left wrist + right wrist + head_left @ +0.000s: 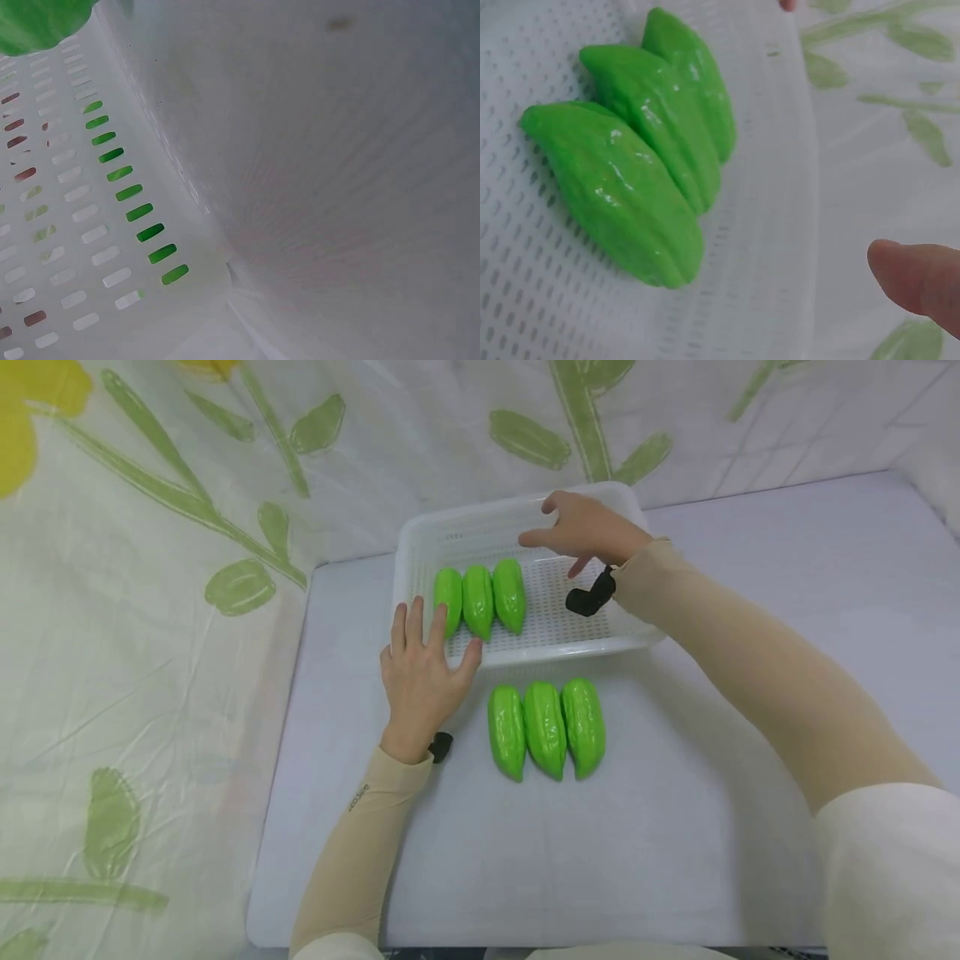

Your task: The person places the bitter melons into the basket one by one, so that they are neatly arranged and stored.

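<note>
Three glossy green vegetables [477, 602], ridged and pointed at one end, lie side by side in the left part of a white perforated basket [555, 652]. In the right wrist view these same vegetables [622, 195] rest near the basket wall. My left hand [422, 685] is at the basket's near left rim with fingers spread, overlapping the leftmost vegetable in the head view. Over the right half of the basket, my right hand [588, 531] holds nothing, its fingers apart. One fingertip [919, 277] shows beyond the basket's edge in the right wrist view.
Three more green vegetables [546, 731] stand in a row on the pale table [637, 868], just in front of the basket. A white cloth wall [420, 435] with a printed leaf pattern rises behind and to the left.
</note>
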Demonstrator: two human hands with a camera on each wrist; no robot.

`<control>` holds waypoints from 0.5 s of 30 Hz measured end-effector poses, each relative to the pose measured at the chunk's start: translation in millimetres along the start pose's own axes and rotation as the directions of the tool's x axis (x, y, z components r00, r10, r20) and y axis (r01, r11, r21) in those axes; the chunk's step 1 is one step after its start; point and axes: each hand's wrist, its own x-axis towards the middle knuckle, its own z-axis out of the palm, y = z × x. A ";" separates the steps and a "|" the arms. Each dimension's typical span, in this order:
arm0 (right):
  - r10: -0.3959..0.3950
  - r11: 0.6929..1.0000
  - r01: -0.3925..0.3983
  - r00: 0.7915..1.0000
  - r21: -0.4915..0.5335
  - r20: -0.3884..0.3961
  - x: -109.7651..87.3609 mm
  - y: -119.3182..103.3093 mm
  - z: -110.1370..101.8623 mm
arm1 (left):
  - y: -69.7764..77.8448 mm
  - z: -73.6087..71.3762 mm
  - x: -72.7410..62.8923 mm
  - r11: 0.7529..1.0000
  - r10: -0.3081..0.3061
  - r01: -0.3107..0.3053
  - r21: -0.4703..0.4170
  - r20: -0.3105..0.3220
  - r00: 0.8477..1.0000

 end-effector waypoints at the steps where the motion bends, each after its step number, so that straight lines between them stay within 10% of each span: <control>1: -0.002 1.000 0.002 1.000 0.008 -0.003 -3.1 1.3 -2.1 | -0.2 0.0 -0.1 1.000 0.000 0.000 -0.001 -0.002 1.000; 15: -0.070 0.995 0.073 0.997 0.074 -0.041 -74.1 15.1 -18.1 | 0.6 0.3 1.8 1.000 -0.011 0.011 -0.009 0.013 1.000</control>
